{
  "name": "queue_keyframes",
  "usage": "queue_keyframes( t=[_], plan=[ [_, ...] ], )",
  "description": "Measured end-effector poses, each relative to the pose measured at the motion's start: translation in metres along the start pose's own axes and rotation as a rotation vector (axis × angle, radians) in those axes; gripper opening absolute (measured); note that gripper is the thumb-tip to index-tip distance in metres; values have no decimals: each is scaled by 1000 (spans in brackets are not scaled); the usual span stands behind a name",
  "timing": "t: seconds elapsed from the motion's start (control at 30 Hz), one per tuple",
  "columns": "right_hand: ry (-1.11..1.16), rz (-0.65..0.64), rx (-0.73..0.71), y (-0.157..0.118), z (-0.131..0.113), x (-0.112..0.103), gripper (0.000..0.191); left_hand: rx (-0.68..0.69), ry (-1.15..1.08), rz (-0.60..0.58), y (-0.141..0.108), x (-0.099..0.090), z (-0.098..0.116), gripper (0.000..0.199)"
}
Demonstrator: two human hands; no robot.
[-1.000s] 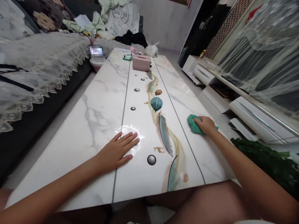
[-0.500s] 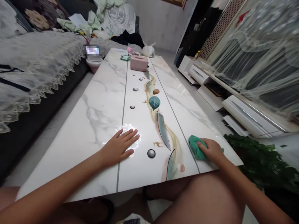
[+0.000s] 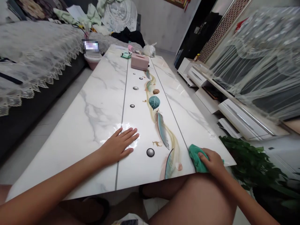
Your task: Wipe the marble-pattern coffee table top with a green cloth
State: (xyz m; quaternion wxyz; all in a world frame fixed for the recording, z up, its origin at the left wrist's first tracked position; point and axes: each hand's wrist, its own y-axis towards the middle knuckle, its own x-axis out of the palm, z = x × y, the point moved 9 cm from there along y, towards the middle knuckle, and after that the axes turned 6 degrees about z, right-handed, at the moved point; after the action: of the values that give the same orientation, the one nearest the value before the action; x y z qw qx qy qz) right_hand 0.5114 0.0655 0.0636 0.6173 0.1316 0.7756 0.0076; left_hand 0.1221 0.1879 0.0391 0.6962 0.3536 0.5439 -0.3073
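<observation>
A long white marble-patterned table (image 3: 77,137) stretches away in front of me, with a printed band of leaves, feathers and silver dots along its middle. My left hand (image 3: 119,145) lies flat on its surface, fingers spread, holding nothing. On the right, near the table's front edge, my right hand (image 3: 212,161) grips a green cloth (image 3: 198,157) and presses it on the tabletop. The thumb is on top of the cloth; the other fingers are partly hidden.
At the far end stand a pink tissue box (image 3: 140,61), a green packet (image 3: 126,55) and a white plastic bag (image 3: 149,50). A lace-covered sofa (image 3: 47,47) runs along the left. A leafy plant (image 3: 250,165) and a white TV cabinet (image 3: 246,118) are on the right.
My right hand has drawn the green cloth slightly toward me, to the table's front edge. My left hand stays in place on the table. The view has shifted a little.
</observation>
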Motion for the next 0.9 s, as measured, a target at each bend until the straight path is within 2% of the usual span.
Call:
queue_keyframes(
  t=[0.27,0.67,0.9],
  plan=[
    [17,51,20,-2,6,0,56,-1,3,3,0,0,0,60],
    [6,57,30,-1,9,2,56,-14,-32,-111,2,1,-2,61],
    [23,76,30,1,5,-2,59,25,-5,-56,2,0,-2,60]
  ],
)
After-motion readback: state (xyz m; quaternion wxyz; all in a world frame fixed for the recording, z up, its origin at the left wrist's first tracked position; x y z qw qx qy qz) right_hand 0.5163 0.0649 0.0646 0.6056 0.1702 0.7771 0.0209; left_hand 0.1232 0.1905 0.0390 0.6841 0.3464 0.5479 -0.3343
